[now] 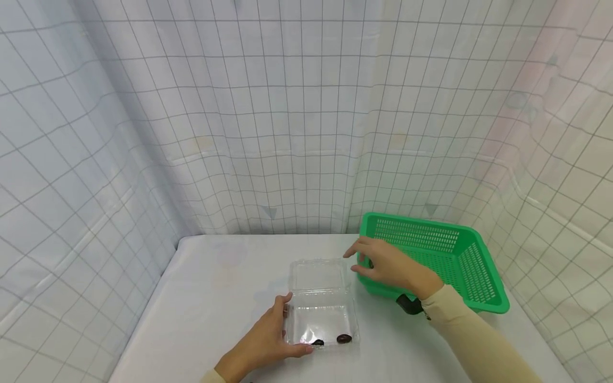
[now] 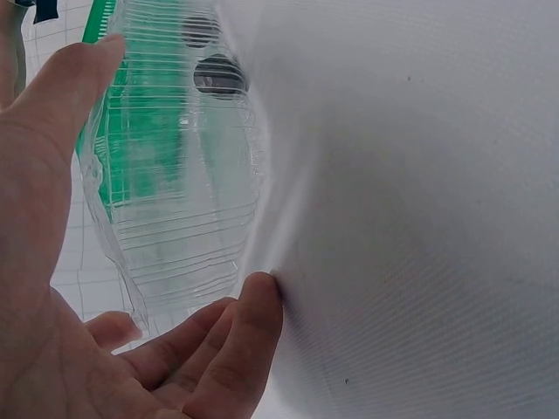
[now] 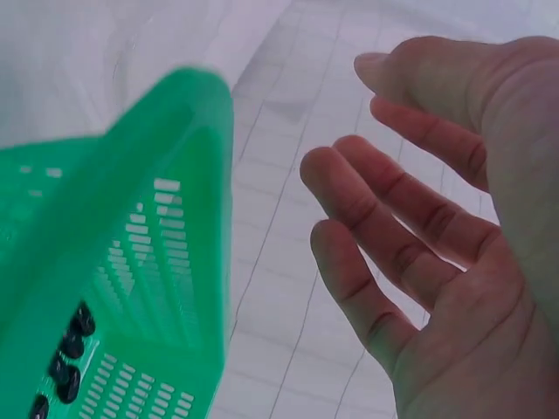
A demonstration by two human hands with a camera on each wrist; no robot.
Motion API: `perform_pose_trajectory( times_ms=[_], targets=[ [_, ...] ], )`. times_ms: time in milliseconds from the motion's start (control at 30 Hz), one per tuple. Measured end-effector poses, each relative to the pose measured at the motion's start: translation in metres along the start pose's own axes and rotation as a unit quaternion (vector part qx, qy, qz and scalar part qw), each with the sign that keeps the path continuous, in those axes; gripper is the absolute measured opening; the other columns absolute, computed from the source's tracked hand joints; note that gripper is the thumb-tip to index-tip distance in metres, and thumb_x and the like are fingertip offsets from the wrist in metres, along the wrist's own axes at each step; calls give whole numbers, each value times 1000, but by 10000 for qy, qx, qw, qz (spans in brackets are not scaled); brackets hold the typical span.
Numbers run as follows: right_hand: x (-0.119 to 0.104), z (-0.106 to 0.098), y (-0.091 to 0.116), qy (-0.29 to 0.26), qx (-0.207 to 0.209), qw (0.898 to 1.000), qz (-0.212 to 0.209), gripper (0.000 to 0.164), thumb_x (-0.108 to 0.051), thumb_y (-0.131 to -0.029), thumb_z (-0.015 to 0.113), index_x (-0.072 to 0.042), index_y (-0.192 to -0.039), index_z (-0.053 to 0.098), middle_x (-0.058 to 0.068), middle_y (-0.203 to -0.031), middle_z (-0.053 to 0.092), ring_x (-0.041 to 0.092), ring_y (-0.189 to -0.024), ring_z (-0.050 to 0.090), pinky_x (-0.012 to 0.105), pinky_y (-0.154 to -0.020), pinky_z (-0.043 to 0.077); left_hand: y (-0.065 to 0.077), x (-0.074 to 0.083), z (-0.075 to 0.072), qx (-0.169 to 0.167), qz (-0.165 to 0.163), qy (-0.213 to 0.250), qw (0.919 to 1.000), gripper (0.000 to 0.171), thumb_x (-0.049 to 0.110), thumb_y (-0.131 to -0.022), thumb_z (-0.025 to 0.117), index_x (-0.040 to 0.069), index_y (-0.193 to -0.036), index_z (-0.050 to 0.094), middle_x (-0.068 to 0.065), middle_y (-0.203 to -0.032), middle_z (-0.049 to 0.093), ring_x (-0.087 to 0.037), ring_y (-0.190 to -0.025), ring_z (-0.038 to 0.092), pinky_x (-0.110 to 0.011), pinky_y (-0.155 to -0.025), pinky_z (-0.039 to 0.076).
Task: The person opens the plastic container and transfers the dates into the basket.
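Observation:
My left hand (image 1: 263,340) holds a clear plastic clamshell box (image 1: 318,319) at its near left corner, thumb along the front edge and fingers at the left side. The lid (image 1: 318,274) is folded back, away from me. Two small, glossy, dark brown oval pieces (image 1: 344,339) lie along the front of the box; they show as dark shapes through its ribbed wall in the left wrist view. Nothing is in my right hand (image 1: 388,263), whose fingers are spread and slightly bent over the left rim of a green plastic basket (image 1: 414,226).
Inside the basket, several more dark oval pieces (image 3: 68,371) lie close to a wall. A black curved object (image 1: 409,304) shows below my right wrist. White gridded curtains (image 1: 297,117) surround the white-covered table (image 1: 206,287) at the back and sides.

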State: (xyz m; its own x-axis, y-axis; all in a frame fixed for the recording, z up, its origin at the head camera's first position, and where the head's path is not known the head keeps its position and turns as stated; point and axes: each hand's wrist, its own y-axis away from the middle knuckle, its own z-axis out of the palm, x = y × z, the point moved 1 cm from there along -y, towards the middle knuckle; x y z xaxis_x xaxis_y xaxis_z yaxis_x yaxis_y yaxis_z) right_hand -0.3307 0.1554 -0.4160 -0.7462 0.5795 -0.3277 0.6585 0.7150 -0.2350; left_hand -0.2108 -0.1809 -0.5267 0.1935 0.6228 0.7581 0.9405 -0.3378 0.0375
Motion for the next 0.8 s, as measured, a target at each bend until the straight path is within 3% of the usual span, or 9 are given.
perform_pose_trajectory(
  times_ms=[200,500,800],
  targets=[
    [-23,13,-8,-172,-493,9967,-627,30,-13,-107,86,-16,-136,81,-1,-129,77,15,-105,78,34,-94,67,2,-1,-1,-33,-10,-31,10000,125,54,-83,105,-2,-169,34,-27,-162,63,-30,-126,73,-34,-91,66],
    [-47,45,-22,-509,-1926,9780,-618,40,-17,-105,89,-23,-143,79,-2,-136,76,9,-110,76,23,-95,61,5,-1,-1,-92,86,-83,9999,125,58,-85,103,-1,-170,32,-26,-163,63,-26,-123,72,-32,-91,63],
    [-57,73,-35,-559,-2784,9558,-755,48,-10,-99,93,-20,-145,79,-3,-139,78,4,-105,76,17,-98,59,5,0,-3,-90,1,-206,9997,127,59,-85,103,4,-173,30,-23,-162,64,-18,-109,69,-35,-93,60]
  ],
)
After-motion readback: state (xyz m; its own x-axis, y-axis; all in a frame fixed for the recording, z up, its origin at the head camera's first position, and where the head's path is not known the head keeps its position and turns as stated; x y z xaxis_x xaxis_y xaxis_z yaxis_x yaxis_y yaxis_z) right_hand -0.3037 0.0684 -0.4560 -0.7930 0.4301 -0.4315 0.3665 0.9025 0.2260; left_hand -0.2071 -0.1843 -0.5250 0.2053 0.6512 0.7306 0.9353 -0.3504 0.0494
